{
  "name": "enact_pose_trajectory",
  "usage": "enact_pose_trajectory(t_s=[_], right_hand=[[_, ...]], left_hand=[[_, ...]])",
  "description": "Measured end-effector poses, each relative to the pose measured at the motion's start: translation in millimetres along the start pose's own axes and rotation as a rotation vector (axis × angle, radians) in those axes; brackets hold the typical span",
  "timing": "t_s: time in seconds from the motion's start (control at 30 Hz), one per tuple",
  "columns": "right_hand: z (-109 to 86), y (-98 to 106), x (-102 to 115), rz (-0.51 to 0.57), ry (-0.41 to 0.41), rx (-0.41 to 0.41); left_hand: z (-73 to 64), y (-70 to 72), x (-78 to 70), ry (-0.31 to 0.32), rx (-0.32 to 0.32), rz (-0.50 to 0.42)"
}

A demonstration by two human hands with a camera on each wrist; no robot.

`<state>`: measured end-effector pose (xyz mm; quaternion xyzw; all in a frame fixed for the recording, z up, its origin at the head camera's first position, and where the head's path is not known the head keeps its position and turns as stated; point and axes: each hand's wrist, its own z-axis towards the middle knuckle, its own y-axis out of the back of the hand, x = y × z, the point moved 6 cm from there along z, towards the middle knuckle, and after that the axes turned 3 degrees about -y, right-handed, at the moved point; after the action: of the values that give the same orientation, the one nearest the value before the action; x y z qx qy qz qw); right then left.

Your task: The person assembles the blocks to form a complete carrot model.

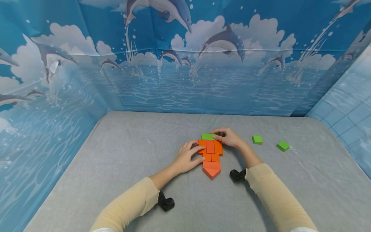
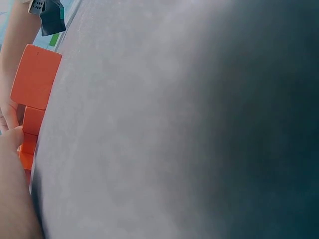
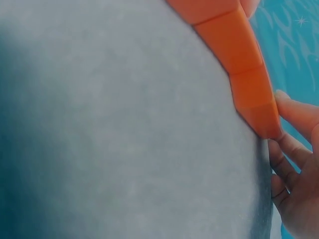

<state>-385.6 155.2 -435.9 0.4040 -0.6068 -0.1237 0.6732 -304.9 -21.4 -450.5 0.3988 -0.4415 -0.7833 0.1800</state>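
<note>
Orange blocks [image 1: 210, 146] lie flat together in one figure on the grey surface, with a pointed orange block [image 1: 212, 170] at the near end. A green block [image 1: 207, 136] adjoins the far end. My right hand [image 1: 229, 137] pinches this green block at its right side, thumb and index finger on it. Along the figure's left side my left hand [image 1: 186, 158] rests with spread fingers, fingertips and thumb touching orange blocks. Both wrist views show orange blocks [image 2: 36, 77] [image 3: 229, 42] from the side; there the green block at the far end is hidden.
Two loose green blocks [image 1: 257, 139] [image 1: 283, 146] lie on the grey cloth [image 1: 139, 141] to the right. A blue curtain [image 1: 179, 87] printed with dolphins stands behind and at both sides. Black wrist cameras [image 1: 166, 201] [image 1: 237, 175] hang under the beige sleeves.
</note>
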Motion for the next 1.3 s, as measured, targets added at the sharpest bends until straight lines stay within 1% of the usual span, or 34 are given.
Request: enact_pose_trajectory(t_s=[0.3,0.4,0.47,0.53,0.57,0.63,0.77,0.87,0.9,1.0,1.03,1.1,1.2,1.3], right_hand=[[-0.4,0,0,-0.007,0.007,0.009],[-2.7,3,0,0.043,0.028,0.003],[-6.5,10,0,0.079,0.048,-0.029],[-13.0,21,-1,0.114,0.053,-0.086],[-17.3,28,-3,0.126,0.053,-0.123],[-28.6,44,-7,0.106,0.040,-0.210],[-59.2,74,-25,0.087,-0.019,-0.363],[-85.5,94,-44,0.073,-0.092,-0.474],[-93.7,99,-52,0.079,-0.131,-0.515],[-117.0,111,-75,0.077,-0.224,-0.593],[-123.9,114,-82,0.067,-0.252,-0.610],[-136.2,117,-96,0.066,-0.308,-0.617],[-152.5,120,-110,0.014,-0.350,-0.605],[-164.3,121,-121,-0.014,-0.380,-0.590]], left_hand=[[-0.3,0.6,-0.4,0.000,0.005,0.004],[-0.7,0.6,-0.8,0.001,0.009,0.000],[-0.9,0.6,-1.1,0.002,0.012,-0.005],[-1.1,0.8,-1.3,0.003,0.012,-0.008],[-1.2,0.9,-1.5,0.004,0.012,-0.010],[-1.3,1.4,-1.9,0.004,0.009,-0.010],[-1.7,1.9,-2.7,0.003,0.009,-0.011],[-1.7,1.5,-3.2,0.004,0.012,-0.015],[-1.6,1.4,-3.4,0.004,0.011,-0.016],[-1.6,1.0,-3.2,0.008,0.013,-0.022],[-1.6,0.9,-3.0,0.009,0.013,-0.022],[-1.6,0.9,-2.6,0.011,0.013,-0.021],[-1.4,1.3,-2.5,0.010,0.012,-0.019],[-1.2,1.4,-2.5,0.009,0.014,-0.019]])
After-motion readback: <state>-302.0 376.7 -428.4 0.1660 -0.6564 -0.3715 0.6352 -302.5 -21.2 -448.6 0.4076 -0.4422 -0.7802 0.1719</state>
